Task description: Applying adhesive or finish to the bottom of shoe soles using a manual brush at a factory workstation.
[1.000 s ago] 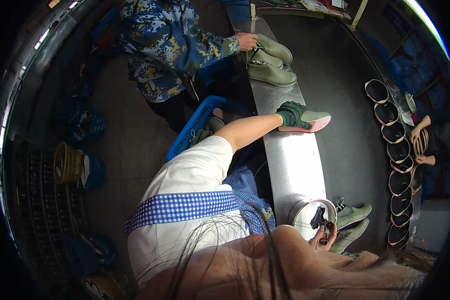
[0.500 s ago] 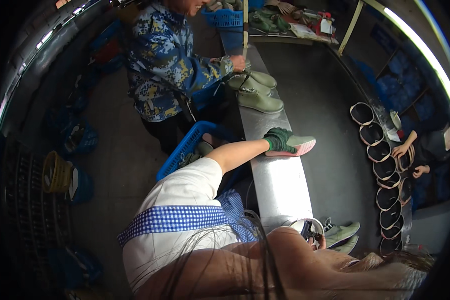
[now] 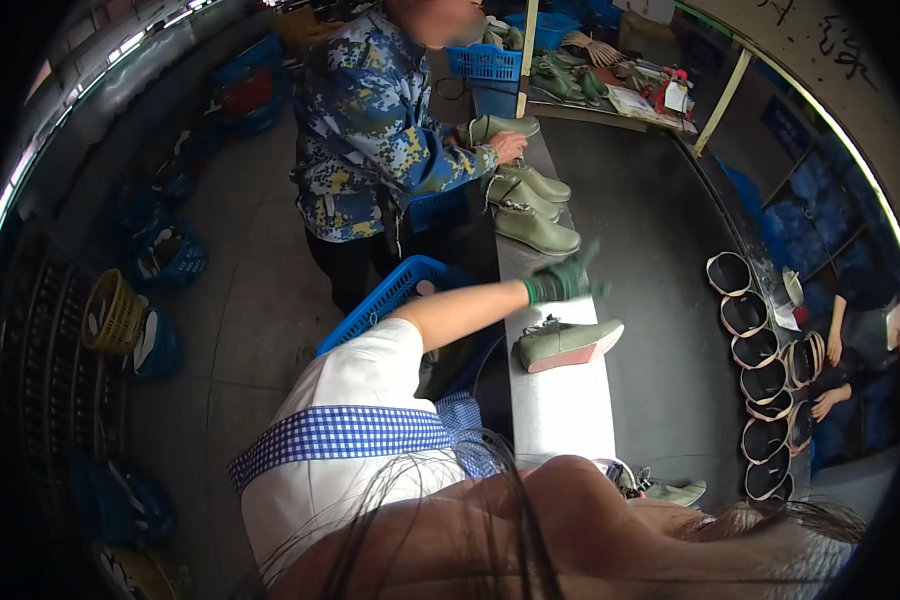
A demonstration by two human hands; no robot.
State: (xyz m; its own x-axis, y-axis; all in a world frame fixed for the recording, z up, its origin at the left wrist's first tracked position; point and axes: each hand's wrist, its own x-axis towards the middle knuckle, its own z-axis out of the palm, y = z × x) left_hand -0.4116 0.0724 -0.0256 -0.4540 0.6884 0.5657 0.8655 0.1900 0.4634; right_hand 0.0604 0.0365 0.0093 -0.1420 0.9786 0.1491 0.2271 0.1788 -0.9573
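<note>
My left hand (image 3: 566,281), in a dark green knitted glove, is over the pale metal ledge (image 3: 560,420), smeared by motion, its fingers spread and nothing in them. Just on the near side of it lies an olive green shoe (image 3: 560,345), tipped so that its pink sole shows, toe pointing right. Beyond the glove several olive shoes (image 3: 538,230) stand on the ledge. At the lower edge my right hand is mostly hidden by my own body; its fingers cannot be made out. Another green shoe (image 3: 678,492) shows partly beside that spot.
Across the ledge a co-worker in a camouflage jacket (image 3: 370,120) handles a green shoe (image 3: 490,128). A dark conveyor belt (image 3: 660,380) runs to the right, with rows of round shoe pieces (image 3: 765,395) along its far side and another person's hands there. A blue basket (image 3: 380,300) stands by my left arm.
My gloved left hand has let go of the green shoe and moved up away from it. The co-worker now handles a shoe farther up the ledge. The whole view has shifted slightly.
</note>
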